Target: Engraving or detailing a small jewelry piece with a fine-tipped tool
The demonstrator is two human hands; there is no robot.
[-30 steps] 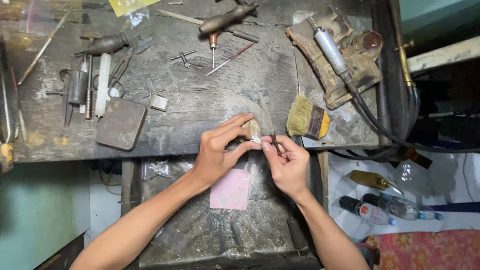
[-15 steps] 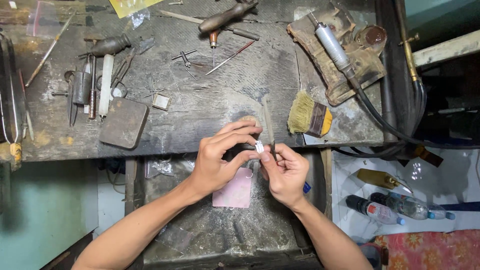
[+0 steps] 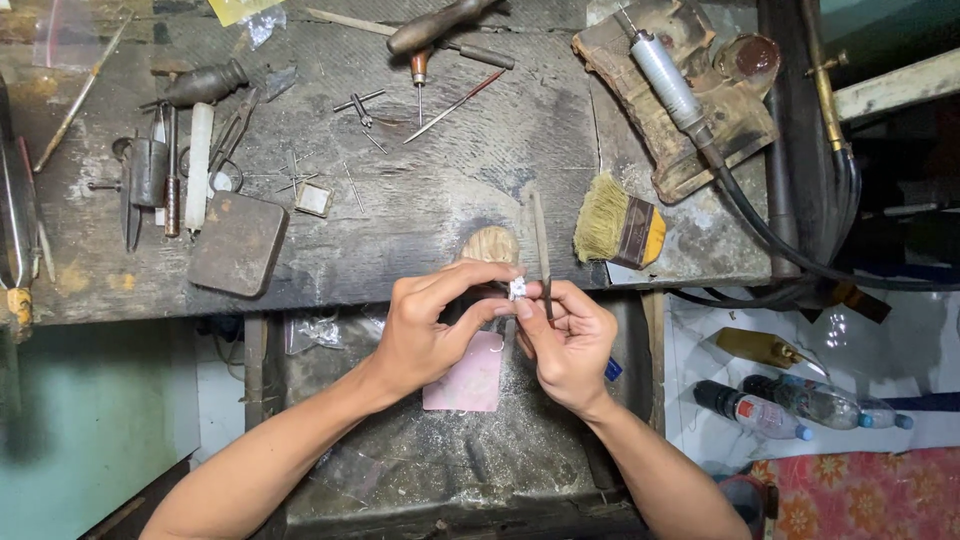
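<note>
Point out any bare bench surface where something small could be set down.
Bare wood lies between the flat dark block and the brush, above both hands. The upper left, around the upright tools, is crowded; the rotary handpiece fills the right.

small silver piece (image 3: 517, 290) | shiny, pinched between both hands' fingertips | above bench edge

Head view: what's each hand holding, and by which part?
Left hand pinches a small silvery piece by its edges at the fingertips. Right hand grips a thin dark tool near its lower end, tip against the piece.
</note>
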